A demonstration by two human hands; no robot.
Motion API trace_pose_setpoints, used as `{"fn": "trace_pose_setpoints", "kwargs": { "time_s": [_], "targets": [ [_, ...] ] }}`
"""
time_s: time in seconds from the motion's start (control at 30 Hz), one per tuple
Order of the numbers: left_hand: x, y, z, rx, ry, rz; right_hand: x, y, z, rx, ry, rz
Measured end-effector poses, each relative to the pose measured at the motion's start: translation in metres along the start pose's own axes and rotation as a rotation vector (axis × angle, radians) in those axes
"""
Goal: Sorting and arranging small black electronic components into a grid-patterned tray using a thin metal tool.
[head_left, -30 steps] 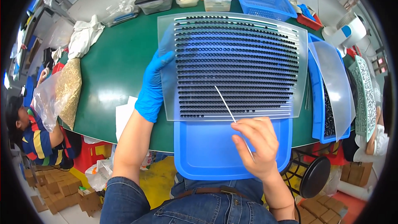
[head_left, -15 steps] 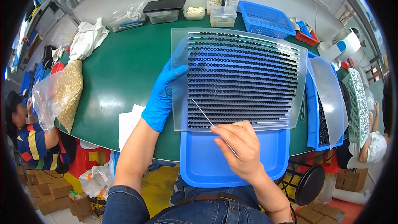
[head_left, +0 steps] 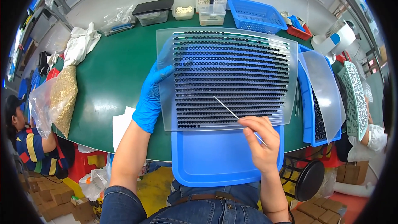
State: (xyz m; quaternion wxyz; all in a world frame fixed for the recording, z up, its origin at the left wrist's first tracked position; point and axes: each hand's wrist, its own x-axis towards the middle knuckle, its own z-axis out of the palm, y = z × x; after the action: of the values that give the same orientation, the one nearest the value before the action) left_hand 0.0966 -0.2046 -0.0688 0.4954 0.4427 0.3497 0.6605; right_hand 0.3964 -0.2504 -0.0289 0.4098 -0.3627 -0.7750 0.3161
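My left hand (head_left: 148,99), in a blue glove, grips the left edge of a translucent grooved board (head_left: 167,112), its thumb on top and the fingers showing faintly through from beneath. Long rows of small round black parts (head_left: 232,68) lie along the grooves; their exact kind is too small to tell. A thin metal rod (head_left: 226,107) is pinched between the thumb and fingers of my bare right hand (head_left: 263,141). Its tip is over the lower rows, near the board's middle. Under the board's near edge rests a shallow blue tray (head_left: 228,170).
On the right stands a blue bin (head_left: 307,99) of black pieces, partly covered by a translucent sheet (head_left: 325,91). A bag of golden granules (head_left: 65,99) leans at the left. Lidded boxes (head_left: 152,11) and a blue basket (head_left: 257,16) line the back. A black stool (head_left: 310,180) is at lower right.
The rod's tip has moved right along the lower rows with my right hand. The whole view has shifted a little; my left hand keeps its hold on the board.
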Motion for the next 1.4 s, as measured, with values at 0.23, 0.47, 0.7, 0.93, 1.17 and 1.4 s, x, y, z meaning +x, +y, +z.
{"fn": "trace_pose_setpoints", "kwargs": {
  "time_s": [0.23, 0.47, 0.7, 0.93, 1.17, 1.4],
  "targets": [
    [-0.004, 0.005, 0.013, -0.050, 0.028, -0.002, -0.010, 0.012, -0.023, 0.045, 0.079, 0.098],
    [-0.005, 0.005, 0.011, -0.094, 0.058, 0.000, -0.019, 0.027, -0.041, 0.054, 0.173, 0.148],
    [-0.007, 0.006, 0.016, -0.138, 0.096, -0.019, -0.032, 0.035, -0.064, 0.226, 0.245, 0.328],
    [-0.006, 0.005, 0.020, -0.108, 0.097, -0.029, -0.043, 0.051, -0.081, 0.336, 0.366, 0.369],
    [-0.007, 0.005, 0.014, -0.092, 0.114, -0.023, -0.050, 0.061, -0.094, 0.312, 0.492, 0.385],
    [-0.006, 0.007, 0.019, -0.149, 0.093, -0.044, -0.047, 0.038, -0.067, 0.156, 0.306, 0.227]
  ]
}}
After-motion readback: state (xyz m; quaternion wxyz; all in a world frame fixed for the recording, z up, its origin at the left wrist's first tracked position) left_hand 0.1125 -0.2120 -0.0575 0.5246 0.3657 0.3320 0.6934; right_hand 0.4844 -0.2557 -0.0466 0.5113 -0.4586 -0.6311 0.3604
